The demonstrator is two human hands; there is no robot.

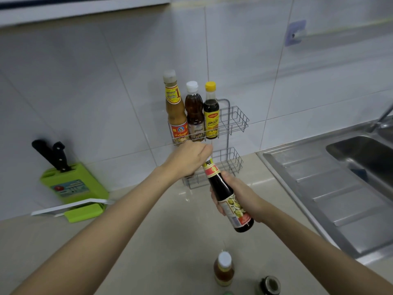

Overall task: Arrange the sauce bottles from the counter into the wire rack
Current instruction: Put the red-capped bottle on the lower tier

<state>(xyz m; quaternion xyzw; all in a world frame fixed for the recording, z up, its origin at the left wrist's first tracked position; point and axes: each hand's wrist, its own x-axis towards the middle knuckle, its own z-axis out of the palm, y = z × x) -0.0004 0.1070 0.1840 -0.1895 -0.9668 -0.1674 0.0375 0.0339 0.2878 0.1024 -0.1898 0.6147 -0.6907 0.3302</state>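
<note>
A two-tier wire rack [235, 119] stands against the tiled wall. Its top tier holds three bottles: a tan sauce bottle [175, 109], a brown bottle with a white cap [194, 112] and a dark bottle with a yellow cap [211, 112]. My right hand [240, 194] grips the body of a dark sauce bottle [225, 192], tilted, in front of the lower tier [230, 161]. My left hand [191, 159] closes over that bottle's cap and neck. On the counter near me stand an amber bottle with a white cap [223, 269] and a dark-capped jar [270, 285].
A green knife block [72, 184] with two black-handled knives sits at the left, with a white board [70, 207] leaning on it. A steel sink [348, 167] and drainboard fill the right side. The beige counter [165, 241] lies between them.
</note>
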